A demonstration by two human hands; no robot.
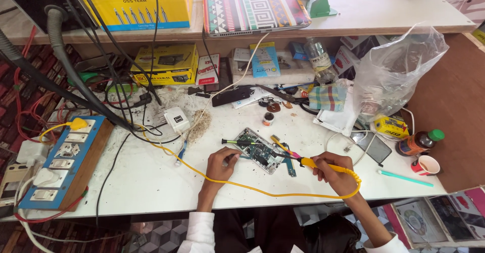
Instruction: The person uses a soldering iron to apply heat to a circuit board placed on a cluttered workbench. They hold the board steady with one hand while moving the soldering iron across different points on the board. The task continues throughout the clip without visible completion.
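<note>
An opened phone with its circuit board [256, 151] showing lies on the white bench in the middle. My left hand [221, 163] rests at the phone's left edge, fingers curled against it. My right hand [334, 172] grips a yellow-handled soldering iron [303, 162] whose dark tip points left onto the board. The iron's yellow cable [242, 185] loops across the bench toward the left. A green-handled screwdriver [236, 142] lies just above the phone.
A blue switchboard with plugs [65, 159] sits at the left with many cables. A white charger [177, 119], a small pot [268, 118], a checked cloth [327, 97], a clear plastic bag [399, 73], a brown bottle [419, 142] and a paper cup [425, 165] surround the work. Yellow boxes [164, 63] stand behind.
</note>
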